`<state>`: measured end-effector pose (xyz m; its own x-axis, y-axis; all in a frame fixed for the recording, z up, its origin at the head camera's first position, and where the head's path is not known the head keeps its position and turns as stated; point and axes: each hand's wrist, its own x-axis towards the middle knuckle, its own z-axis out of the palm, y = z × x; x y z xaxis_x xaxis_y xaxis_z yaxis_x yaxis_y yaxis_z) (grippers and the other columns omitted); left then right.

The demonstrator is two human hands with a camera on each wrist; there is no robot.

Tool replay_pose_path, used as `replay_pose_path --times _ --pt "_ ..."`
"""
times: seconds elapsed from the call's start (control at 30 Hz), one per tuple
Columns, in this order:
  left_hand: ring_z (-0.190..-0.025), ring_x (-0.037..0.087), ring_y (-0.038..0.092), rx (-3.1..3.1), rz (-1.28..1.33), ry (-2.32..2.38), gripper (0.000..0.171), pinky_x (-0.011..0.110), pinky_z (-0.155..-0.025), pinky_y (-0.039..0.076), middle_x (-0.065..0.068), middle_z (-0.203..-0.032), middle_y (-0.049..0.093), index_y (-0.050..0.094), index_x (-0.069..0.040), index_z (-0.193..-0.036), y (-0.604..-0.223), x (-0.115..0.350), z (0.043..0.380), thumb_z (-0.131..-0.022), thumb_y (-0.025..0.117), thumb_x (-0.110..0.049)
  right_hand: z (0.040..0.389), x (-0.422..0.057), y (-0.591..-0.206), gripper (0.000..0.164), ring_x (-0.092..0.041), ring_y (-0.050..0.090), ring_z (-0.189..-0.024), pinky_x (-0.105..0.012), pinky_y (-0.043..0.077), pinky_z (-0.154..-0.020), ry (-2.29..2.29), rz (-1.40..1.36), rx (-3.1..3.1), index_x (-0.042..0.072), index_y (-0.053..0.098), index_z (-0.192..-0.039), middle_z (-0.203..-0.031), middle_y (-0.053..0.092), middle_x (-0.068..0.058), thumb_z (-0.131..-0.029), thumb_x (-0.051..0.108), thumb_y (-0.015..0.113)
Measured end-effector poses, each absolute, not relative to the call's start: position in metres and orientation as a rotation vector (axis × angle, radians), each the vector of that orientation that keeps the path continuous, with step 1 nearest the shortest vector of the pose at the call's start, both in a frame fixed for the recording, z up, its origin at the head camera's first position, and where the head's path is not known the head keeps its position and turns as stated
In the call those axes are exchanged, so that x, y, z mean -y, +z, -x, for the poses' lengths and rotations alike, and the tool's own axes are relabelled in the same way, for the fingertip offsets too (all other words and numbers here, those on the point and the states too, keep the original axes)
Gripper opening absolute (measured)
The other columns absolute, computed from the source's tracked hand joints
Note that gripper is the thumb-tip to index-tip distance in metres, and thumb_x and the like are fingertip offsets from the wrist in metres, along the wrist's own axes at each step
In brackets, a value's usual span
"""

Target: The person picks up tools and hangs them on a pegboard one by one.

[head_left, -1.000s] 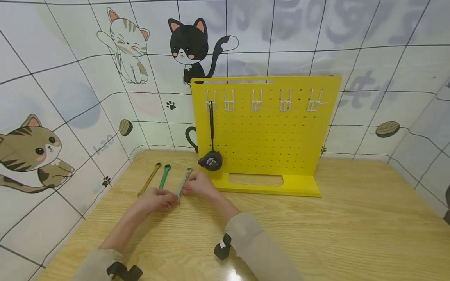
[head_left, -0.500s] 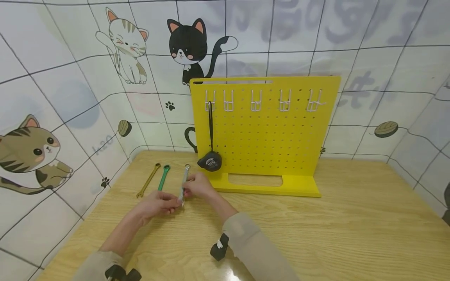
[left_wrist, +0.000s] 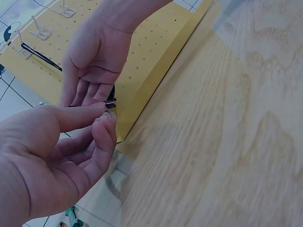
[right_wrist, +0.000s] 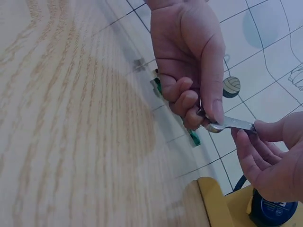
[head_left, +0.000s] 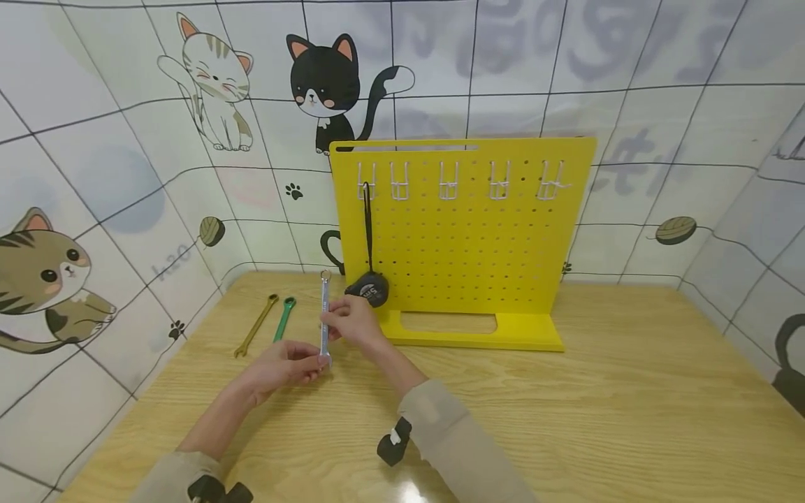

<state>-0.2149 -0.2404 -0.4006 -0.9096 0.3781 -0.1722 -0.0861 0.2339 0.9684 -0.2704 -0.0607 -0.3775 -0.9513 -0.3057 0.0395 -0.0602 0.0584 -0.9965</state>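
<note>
The silver wrench (head_left: 325, 300) has tipped upward, pinched by your left hand (head_left: 284, 367) and right hand (head_left: 355, 323); the green wrench (head_left: 284, 321) lies part-hidden on the wood-grain table (head_left: 566, 419).

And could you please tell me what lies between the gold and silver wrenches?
The green wrench, partly hidden behind the left hand; the head view shows it.

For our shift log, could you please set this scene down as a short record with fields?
Left hand: pinches the near end of the silver wrench
Right hand: pinches the silver wrench along its shaft
Lying on table: gold wrench, green wrench
Pegboard: yellow, upright, with five white hooks
Hanging: black tape measure, on leftmost hook
</note>
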Motion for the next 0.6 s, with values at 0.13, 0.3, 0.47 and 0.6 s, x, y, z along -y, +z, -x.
replay_pose_path --times 0.13,0.3,0.47,0.6 --pt "-0.079 0.013 0.061 -2.171 -0.315 1.729 0.031 0.027 -0.073 0.055 0.009 -0.091 0.067 0.065 0.011 -0.111 -0.402 0.238 0.219 -0.099 0.068 -0.016 0.269 0.057 -0.371 0.013 -0.018 0.067 -0.066 -0.044 0.060 -0.075 -2.019 0.489 -2.198 -0.005 0.066 -0.103 -0.085 0.074 -0.011 -0.094 0.003 0.070" --pt "-0.082 0.015 0.062 -2.218 -0.380 1.731 0.031 0.030 -0.079 0.056 0.011 -0.093 0.067 0.066 0.010 -0.111 -0.402 0.232 0.225 -0.098 0.069 -0.018 0.267 0.051 -0.365 0.012 -0.016 0.067 -0.067 -0.043 0.060 -0.074 -2.036 0.578 -2.269 -0.003 0.068 -0.103 -0.087 0.074 -0.010 -0.094 0.004 0.071" --pt "-0.084 0.017 0.062 -2.260 -0.393 1.744 0.030 0.032 -0.081 0.056 0.013 -0.094 0.067 0.067 0.008 -0.110 -0.399 0.224 0.230 -0.098 0.069 -0.019 0.266 0.045 -0.359 0.011 -0.016 0.068 -0.070 -0.034 0.060 -0.069 -2.100 0.611 -2.279 -0.002 0.069 -0.103 -0.088 0.075 -0.009 -0.094 0.003 0.071" --pt "-0.084 0.018 0.062 -2.273 -0.405 1.778 0.029 0.035 -0.082 0.056 0.015 -0.093 0.067 0.068 0.007 -0.110 -0.395 0.216 0.232 -0.098 0.069 -0.019 0.266 0.038 -0.354 0.011 -0.015 0.068 -0.073 -0.037 0.060 -0.072 -2.151 0.625 -2.285 -0.002 0.069 -0.103 -0.089 0.075 -0.010 -0.094 0.003 0.071"
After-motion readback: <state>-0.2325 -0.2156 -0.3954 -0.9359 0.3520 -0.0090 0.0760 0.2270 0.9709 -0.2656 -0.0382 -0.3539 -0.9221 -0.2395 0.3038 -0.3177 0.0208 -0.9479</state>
